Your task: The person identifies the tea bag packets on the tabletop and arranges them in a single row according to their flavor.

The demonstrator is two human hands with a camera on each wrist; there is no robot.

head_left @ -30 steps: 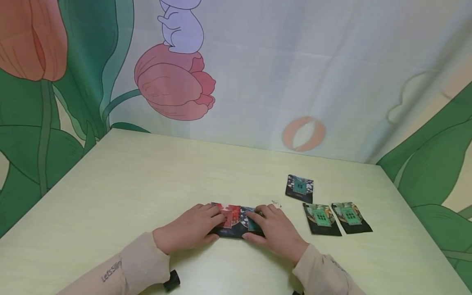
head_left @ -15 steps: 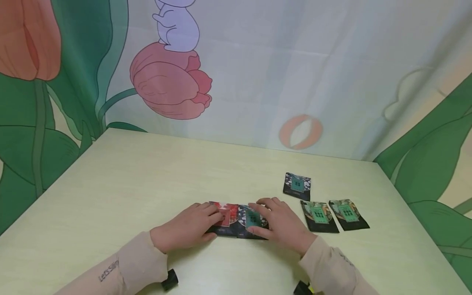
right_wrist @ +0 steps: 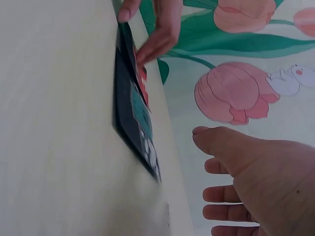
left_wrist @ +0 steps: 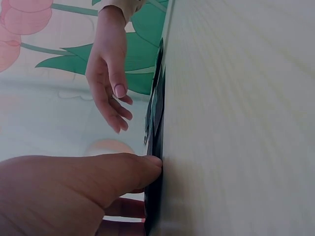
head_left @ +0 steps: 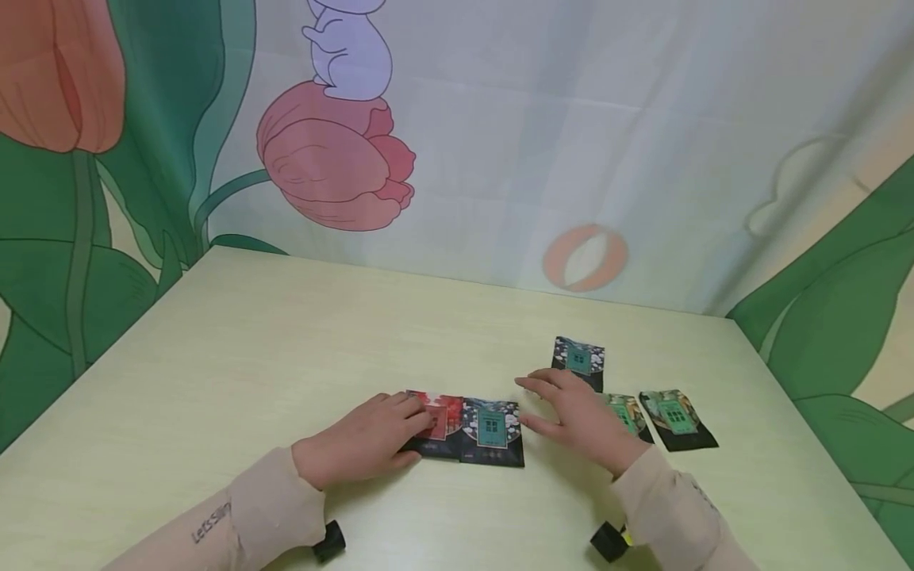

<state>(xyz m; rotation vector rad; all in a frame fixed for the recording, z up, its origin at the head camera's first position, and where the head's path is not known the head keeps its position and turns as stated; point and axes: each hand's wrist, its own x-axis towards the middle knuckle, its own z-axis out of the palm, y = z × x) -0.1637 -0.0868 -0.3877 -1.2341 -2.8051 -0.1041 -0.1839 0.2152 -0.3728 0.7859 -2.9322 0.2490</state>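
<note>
My left hand [head_left: 364, 436] rests on a flat packet with red print [head_left: 450, 412]. The fingers lie over its left part and the thumb touches its near edge. Tight against its right side lies a dark blue packet with white blossoms and a teal label [head_left: 493, 428]. My right hand [head_left: 581, 416] hovers just right of this packet, fingers loosely spread and holding nothing. In the right wrist view the two packets [right_wrist: 130, 98] lie apart from that hand. Behind the right hand, a green-labelled packet [head_left: 624, 411] is partly hidden.
Another green-labelled packet [head_left: 678, 420] lies further right. A second blue blossom packet [head_left: 580, 361] sits behind the right hand, its lower part covered. All lie on a pale table [head_left: 300, 341], with a printed curtain [head_left: 485, 159] along the back edge.
My right hand has let go of the blue blossom packet and moved right and up, uncovering it. My left hand stays on the red packet.
</note>
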